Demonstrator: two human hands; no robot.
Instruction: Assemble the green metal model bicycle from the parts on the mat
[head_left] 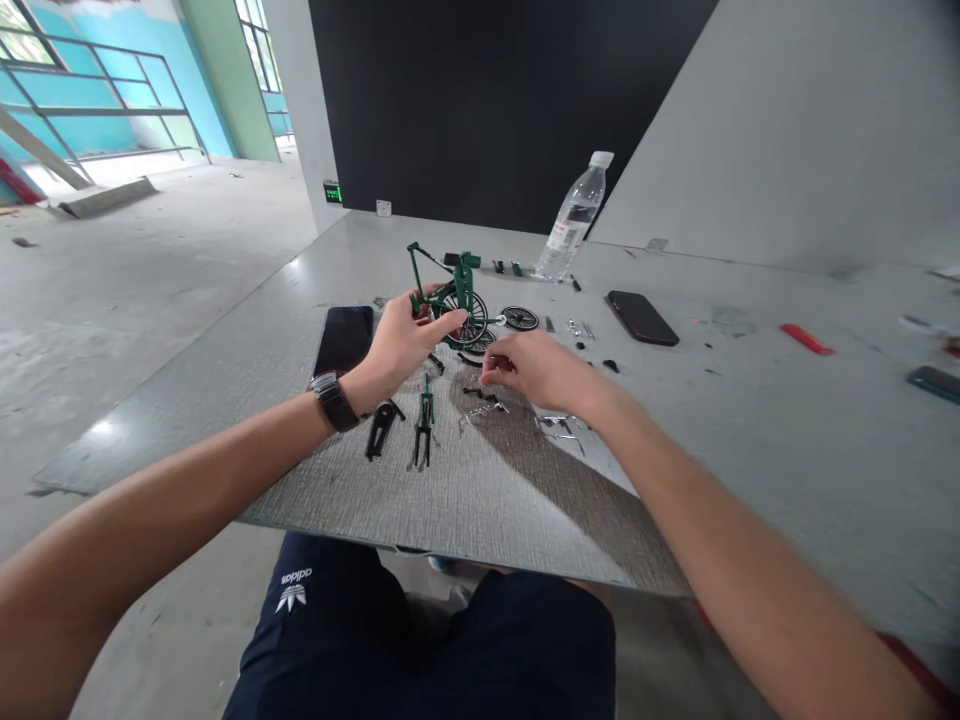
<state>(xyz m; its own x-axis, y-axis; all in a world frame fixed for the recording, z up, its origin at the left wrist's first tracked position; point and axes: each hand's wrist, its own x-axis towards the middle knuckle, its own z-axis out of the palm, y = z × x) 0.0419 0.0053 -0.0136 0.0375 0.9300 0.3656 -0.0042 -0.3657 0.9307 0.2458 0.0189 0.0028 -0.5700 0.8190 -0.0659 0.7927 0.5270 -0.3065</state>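
Observation:
A small green model bicycle (pixel 450 285) stands partly assembled on the grey board (pixel 480 500). My left hand (pixel 405 340), with a watch on its wrist, is closed around the bicycle's frame near its spoked wheel (pixel 471 318). My right hand (pixel 536 370) hovers just right of it, fingers pinched together over small loose parts (pixel 484 400); what they hold is too small to make out. A loose wheel (pixel 519 318) lies beyond my right hand. A green fork (pixel 424 432) and a black part (pixel 379 428) lie below my left wrist.
A dark phone (pixel 345 338) lies left of my left hand, another phone (pixel 642 318) to the right. A clear water bottle (pixel 574 218) stands at the back. A red tool (pixel 805 339) and a further phone (pixel 934 382) lie far right. The board's near edge is above my knees.

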